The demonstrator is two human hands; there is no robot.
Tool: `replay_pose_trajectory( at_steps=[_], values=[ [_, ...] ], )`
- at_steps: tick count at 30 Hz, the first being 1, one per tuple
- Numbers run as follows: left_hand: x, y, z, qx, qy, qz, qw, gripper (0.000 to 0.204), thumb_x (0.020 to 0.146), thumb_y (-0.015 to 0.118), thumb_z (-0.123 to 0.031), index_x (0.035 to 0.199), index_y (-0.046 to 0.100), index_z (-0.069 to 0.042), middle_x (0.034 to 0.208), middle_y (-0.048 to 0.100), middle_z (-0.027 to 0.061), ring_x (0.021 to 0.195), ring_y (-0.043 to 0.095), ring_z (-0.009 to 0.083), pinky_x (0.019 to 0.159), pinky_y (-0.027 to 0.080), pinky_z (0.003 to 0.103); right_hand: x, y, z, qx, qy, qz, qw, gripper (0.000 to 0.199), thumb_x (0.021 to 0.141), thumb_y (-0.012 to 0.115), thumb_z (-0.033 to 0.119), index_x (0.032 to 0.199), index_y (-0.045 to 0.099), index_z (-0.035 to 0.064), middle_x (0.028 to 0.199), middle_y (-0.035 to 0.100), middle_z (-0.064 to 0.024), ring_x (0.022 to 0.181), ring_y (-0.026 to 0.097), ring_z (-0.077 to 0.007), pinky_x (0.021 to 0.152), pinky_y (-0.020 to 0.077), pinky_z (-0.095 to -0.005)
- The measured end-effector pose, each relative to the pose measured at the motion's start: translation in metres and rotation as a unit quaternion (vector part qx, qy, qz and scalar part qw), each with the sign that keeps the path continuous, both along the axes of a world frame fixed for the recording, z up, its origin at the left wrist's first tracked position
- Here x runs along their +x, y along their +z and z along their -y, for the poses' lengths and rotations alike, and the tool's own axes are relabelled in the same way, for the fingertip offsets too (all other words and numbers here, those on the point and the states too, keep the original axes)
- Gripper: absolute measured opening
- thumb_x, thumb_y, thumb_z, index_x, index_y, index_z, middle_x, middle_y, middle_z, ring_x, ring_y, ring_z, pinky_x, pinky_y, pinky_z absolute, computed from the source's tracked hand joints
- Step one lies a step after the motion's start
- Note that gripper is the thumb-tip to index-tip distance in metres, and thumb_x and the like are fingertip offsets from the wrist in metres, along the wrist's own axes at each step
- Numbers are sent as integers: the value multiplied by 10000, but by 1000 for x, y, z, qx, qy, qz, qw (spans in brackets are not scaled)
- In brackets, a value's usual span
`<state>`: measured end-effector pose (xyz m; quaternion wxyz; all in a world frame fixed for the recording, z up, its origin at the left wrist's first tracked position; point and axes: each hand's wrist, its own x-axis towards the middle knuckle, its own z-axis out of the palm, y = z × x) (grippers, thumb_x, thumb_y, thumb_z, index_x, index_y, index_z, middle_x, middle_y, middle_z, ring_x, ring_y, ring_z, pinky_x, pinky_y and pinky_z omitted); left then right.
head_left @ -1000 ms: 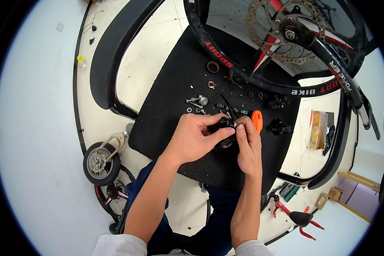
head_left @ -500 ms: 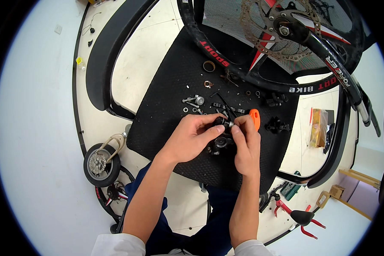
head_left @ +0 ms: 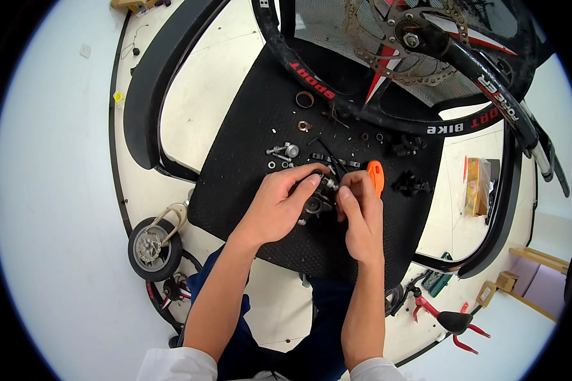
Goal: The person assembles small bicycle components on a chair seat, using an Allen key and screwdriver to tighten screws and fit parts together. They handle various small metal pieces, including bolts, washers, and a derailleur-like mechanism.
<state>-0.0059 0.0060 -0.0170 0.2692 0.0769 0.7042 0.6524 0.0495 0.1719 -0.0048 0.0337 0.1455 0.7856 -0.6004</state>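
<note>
Over the black chair seat [head_left: 235, 171], my left hand [head_left: 274, 206] grips a small black bicycle brake caliper [head_left: 314, 204] between thumb and fingers. A silver bolt [head_left: 331, 184] sticks out of its right side. My right hand [head_left: 362, 222] is closed, thumb and forefinger pinched at that bolt's end; the exact contact is partly hidden. Just beyond the hands lie a black hex key [head_left: 327, 149] and a dark slotted strip [head_left: 335, 160]. An orange tool handle [head_left: 375, 178] rests beside my right fingers. Silver bolts [head_left: 279, 152] and small washers [head_left: 271, 165] lie past my left hand.
A bicycle wheel [head_left: 324, 95] with a brake disc [head_left: 356, 51] and black fork [head_left: 508, 108] covers the seat's far side. Black parts [head_left: 412, 184] lie at right. Armrests [head_left: 143, 108] flank the seat. A small wheel [head_left: 152, 249] and red-black bike part [head_left: 451, 322] are on the floor.
The caliper has tilted in my left hand, showing more of its silver bolt. My right fingers have shifted slightly down and left. The whole view has moved a little.
</note>
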Motion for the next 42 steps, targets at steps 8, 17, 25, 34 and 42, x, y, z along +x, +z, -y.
replay_pose_trajectory(
  at_steps=[8,17,25,34,42],
  values=[
    [2,3,-4,-15,26,-59,998,315,1025,535,-162,1253,632,33,979,685,89,850,570,94,778,461,258,-1,0,7,100,22,-34,994,145,1018,532,138,1017,564,-3,771,570,-128,667,563,-222,652,457,-337],
    [0,10,2,24,9,-75,997,337,988,539,-22,1317,609,2,1222,681,121,1004,646,136,881,509,278,0,-3,2,37,-10,-67,997,86,974,600,76,995,601,-7,784,603,-66,655,545,-133,631,448,-268],
    [-5,13,23,44,-30,0,999,438,895,548,130,1310,625,12,1333,635,146,1182,627,179,1007,509,296,2,-3,9,22,4,-72,997,127,853,724,3,948,641,18,803,650,-45,672,604,-112,591,465,-239],
    [-8,17,30,17,-39,5,999,447,863,541,151,1275,652,18,1296,661,152,1173,638,192,1002,510,296,2,-2,25,92,11,-184,979,186,775,785,-12,934,696,26,849,691,-57,624,618,-123,525,479,-235],
    [-8,13,31,-8,-54,-40,998,449,862,525,150,1268,657,14,1256,684,143,1174,641,201,1023,493,307,3,-3,21,87,16,-198,976,186,769,784,-24,946,738,10,896,731,-100,702,700,-171,603,551,-253]
  ],
)
